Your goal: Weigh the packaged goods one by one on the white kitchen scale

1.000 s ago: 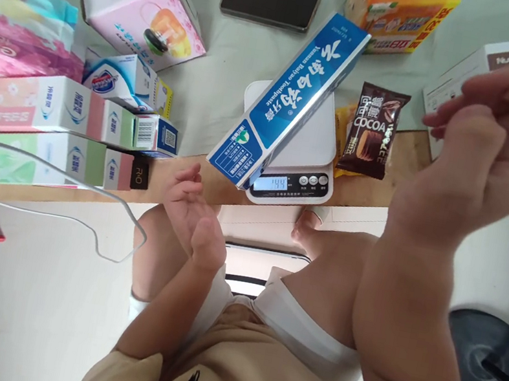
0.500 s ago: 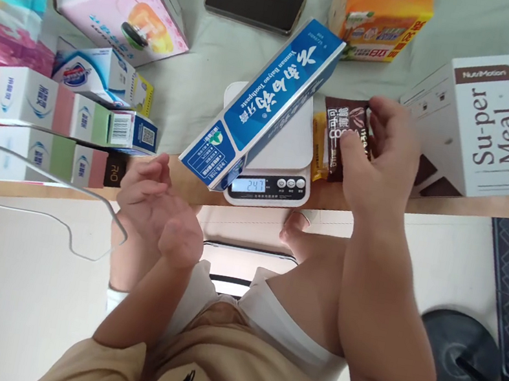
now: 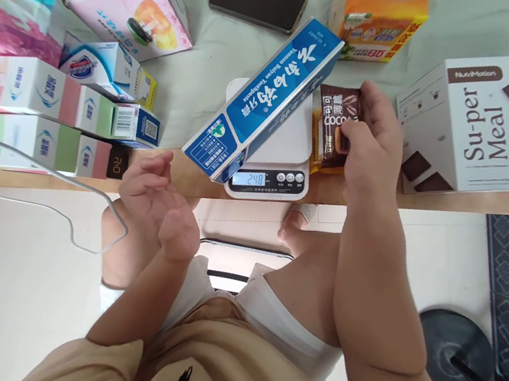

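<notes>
You are mid-weighing: the blue toothpaste box point(image 3: 264, 97) lies slantwise across the white scale point(image 3: 286, 150), overhanging its left edge. Your right hand point(image 3: 373, 149) closes thumb and fingers around the brown cocoa packet point(image 3: 337, 129) just right of the scale. Your left hand point(image 3: 154, 202) hangs open and empty, below the scale's left corner. Judged next: clear the platform before the packet lands.

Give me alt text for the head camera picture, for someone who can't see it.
A person's right hand grips a brown cocoa snack packet beside a white kitchen scale, where a blue toothpaste box lies tilted. The left hand hovers open and empty near the table edge.
</notes>
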Tool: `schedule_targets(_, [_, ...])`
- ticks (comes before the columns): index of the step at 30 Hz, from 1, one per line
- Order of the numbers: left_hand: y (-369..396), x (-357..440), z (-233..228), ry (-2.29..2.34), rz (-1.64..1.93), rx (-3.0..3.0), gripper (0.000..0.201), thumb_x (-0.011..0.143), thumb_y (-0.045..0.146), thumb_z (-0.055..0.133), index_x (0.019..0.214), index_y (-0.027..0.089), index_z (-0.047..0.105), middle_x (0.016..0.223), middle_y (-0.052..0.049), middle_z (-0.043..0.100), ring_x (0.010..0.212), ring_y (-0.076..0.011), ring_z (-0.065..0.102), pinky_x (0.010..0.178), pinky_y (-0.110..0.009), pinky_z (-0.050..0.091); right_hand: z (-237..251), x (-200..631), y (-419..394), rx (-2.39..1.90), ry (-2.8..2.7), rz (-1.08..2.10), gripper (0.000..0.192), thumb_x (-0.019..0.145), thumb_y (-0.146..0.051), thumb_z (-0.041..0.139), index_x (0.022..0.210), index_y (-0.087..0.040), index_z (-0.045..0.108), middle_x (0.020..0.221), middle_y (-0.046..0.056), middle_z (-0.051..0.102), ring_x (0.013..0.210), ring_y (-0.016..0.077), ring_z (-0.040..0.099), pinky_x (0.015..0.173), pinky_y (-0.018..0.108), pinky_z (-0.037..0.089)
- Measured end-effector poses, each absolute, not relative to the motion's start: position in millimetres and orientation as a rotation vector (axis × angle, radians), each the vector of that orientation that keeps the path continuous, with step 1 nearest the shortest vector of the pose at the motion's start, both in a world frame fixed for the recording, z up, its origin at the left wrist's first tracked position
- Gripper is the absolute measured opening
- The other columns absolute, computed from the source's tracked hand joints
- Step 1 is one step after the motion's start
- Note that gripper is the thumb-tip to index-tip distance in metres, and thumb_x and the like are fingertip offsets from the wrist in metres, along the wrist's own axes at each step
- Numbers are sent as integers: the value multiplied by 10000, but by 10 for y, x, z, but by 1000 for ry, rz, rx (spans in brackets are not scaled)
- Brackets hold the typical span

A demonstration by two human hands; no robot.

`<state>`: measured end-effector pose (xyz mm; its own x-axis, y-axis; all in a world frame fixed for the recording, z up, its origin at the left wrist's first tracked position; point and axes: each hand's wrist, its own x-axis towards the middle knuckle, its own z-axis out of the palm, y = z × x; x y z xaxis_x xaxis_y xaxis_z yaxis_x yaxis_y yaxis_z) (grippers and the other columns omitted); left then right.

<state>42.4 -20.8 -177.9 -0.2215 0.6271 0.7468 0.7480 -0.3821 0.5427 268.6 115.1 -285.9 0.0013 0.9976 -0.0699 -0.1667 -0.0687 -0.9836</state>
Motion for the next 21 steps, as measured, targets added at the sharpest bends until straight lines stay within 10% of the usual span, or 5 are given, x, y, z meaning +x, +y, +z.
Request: schedule_targets(21, [-120, 381, -1555, -1682, -1619, -2058, 506, 777, 537, 768, 1156, 260, 578, 1246, -55, 542, 1262, -243, 542, 1058, -415, 476, -2699, 2850, 1030, -1082, -861, 1187, 393, 907, -299, 481, 1299, -267, 506, 1509, 86, 576, 1503, 198, 536, 1321, 474, 401])
